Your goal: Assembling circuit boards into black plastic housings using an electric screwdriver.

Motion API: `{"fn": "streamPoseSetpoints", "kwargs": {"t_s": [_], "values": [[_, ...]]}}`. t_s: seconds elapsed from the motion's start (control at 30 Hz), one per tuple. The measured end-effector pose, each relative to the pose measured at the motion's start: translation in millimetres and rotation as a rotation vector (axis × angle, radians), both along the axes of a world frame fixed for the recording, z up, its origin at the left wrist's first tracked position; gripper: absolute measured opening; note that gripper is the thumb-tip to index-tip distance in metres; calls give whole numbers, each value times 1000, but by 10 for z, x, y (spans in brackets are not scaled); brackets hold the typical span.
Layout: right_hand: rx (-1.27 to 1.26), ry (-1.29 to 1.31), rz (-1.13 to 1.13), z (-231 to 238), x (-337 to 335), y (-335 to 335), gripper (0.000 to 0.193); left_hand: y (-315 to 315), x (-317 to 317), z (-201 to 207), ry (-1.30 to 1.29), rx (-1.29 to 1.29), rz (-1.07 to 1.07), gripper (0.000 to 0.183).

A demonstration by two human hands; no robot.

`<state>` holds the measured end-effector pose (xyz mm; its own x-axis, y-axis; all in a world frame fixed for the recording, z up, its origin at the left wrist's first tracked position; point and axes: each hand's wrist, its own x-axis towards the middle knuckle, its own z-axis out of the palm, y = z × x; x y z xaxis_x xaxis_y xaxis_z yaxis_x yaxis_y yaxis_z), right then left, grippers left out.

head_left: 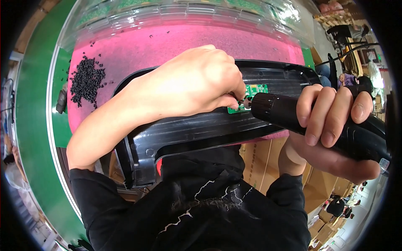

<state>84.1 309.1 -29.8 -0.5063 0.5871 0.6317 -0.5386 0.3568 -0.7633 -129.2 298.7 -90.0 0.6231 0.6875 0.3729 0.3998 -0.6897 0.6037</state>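
Circuit board [258, 88], flat green, in glossy plastic shell [192, 130]; cylindrical driver [278, 108].

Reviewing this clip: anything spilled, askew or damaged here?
The heap of small black pieces looks untidy: it lies loose at the left of the pink mat, with strays scattered around and along the far side. That may be deliberate. The visible part of the black shell shows no obvious break.

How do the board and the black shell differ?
The board is green; the shell is black. The board is small; the shell is far larger. The board looks flat; the shell has raised walls. Shared: the left hand partly hides both.
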Motion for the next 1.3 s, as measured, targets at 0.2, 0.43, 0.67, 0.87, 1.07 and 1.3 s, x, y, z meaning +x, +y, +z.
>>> {"fn": "streamPoseSetpoints", "kwargs": {"t_s": [0.2, 0.43, 0.67, 0.87, 1.07, 1.3], "values": [[3, 56, -16, 1, 26, -14, 69, 3, 29, 0, -102, -62, -39, 18], [31, 56, 10, 26, 53, 21, 69, -41, 33, 77, -32, -3, -8, 17], [73, -76, 48, 43, 59, 85, 72, -58, 38, 107, 183, 116, 3, 17], [-46, -30, 43, -128, -2, 11, 78, -78, 43, 123, 179, 83, 7, 14], [-66, -81, 52, -168, -11, 11, 81, -38, 50, 61, 120, 150, 157, 12], [-249, -265, -103, -152, -89, -100, 72, -42, 60, 82, 97, 69, 238, 17]]}}
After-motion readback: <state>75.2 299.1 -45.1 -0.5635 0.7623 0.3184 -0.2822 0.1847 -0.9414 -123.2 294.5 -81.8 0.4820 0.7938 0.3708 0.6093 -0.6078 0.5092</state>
